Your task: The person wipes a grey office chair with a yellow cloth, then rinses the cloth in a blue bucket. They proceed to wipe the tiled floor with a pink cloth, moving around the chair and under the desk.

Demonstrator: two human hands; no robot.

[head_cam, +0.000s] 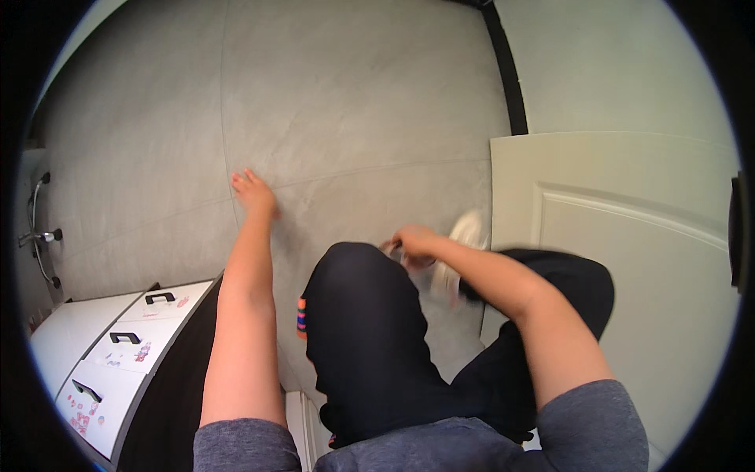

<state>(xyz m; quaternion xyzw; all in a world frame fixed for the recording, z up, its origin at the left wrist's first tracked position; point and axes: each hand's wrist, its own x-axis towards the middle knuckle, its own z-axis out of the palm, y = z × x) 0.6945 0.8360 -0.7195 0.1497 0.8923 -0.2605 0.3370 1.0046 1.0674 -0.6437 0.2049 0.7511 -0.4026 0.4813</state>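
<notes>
My left hand [255, 193] is stretched forward over the grey tiled floor [354, 100], fingers spread, with nothing in it; whether it touches the floor is unclear. My right hand [416, 243] is beside my raised knee in black trousers [365, 295], its fingers bent down. A small blurred item seems to be at its fingertips, but I cannot tell what it is or whether it is gripped. Just right of that hand, a pale, blurred shoe [466, 233] is on my foot, partly hidden by my forearm.
A white drawer cabinet [127, 360] with black handles and stickers stands at the lower left. Cables and a plug [46, 236] run along the left edge. A cream panelled door [619, 194] is close on the right, beneath a pale wall with a black baseboard [507, 71].
</notes>
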